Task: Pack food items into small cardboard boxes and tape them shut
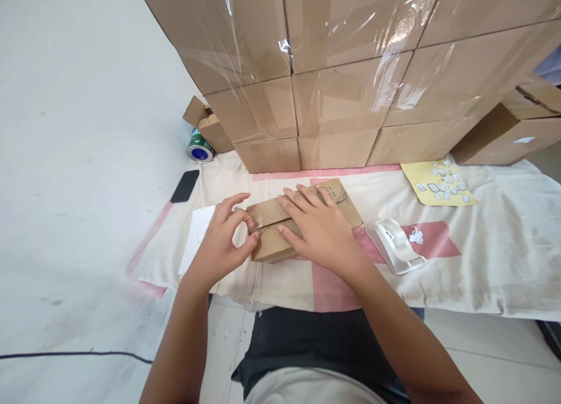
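Observation:
A small brown cardboard box (272, 244) lies aslant on the cloth-covered table, with a seam running along its top. At its left end, a glossy strip that looks like clear tape (263, 218) crosses the seam. My left hand (224, 233) is curled at that end, thumb and index fingertip closed on the box's edge. Flat across the middle of the top lies my right hand (319, 228), fingers spread. To the right of the box stands a white tape dispenser (391, 244), with a crumpled white scrap (416, 235) beside it.
Large cartons (337, 100) wrapped in clear film rise behind the table. A yellow sheet with small pieces (432, 196) lies back right, near an open carton (495, 138). At left are a black phone (184, 186), white paper (195, 240) and a green can (200, 147).

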`<action>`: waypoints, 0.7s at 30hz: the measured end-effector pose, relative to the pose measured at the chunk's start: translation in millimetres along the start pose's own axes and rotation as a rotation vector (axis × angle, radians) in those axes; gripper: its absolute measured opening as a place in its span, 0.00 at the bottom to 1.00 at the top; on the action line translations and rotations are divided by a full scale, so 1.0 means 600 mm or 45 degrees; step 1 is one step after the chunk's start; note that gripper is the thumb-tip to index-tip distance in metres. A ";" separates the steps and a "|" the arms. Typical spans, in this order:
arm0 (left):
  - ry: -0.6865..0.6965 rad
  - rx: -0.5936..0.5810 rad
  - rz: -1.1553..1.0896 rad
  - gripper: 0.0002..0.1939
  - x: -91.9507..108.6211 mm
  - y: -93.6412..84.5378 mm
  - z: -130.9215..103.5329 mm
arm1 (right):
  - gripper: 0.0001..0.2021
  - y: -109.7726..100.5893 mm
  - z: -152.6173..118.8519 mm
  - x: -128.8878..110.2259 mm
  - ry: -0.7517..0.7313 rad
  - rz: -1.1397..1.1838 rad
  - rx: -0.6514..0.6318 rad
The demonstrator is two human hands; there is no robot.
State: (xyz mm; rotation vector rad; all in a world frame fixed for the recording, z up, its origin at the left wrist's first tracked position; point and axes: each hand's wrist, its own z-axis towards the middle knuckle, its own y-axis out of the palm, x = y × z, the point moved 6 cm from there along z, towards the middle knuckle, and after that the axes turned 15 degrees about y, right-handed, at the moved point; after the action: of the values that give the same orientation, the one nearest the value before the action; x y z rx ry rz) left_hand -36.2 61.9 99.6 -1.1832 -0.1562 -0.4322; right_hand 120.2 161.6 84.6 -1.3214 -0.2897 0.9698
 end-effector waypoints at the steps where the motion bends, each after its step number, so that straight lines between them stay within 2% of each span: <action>1: 0.000 0.002 0.002 0.04 0.000 0.000 0.000 | 0.26 0.000 0.000 0.000 -0.001 0.000 -0.001; 11: 0.032 0.026 -0.111 0.04 0.006 -0.007 0.000 | 0.26 -0.004 0.000 0.000 0.007 0.001 0.002; 21: -0.023 -0.042 -0.093 0.03 0.001 0.008 0.005 | 0.27 -0.002 0.001 0.000 0.007 0.002 -0.015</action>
State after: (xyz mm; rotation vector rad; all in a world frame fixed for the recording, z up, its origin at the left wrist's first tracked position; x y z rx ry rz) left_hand -33.6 66.0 96.8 -1.2172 -0.2093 -0.4897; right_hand 120.6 162.1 85.9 -1.3352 -0.2904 0.9666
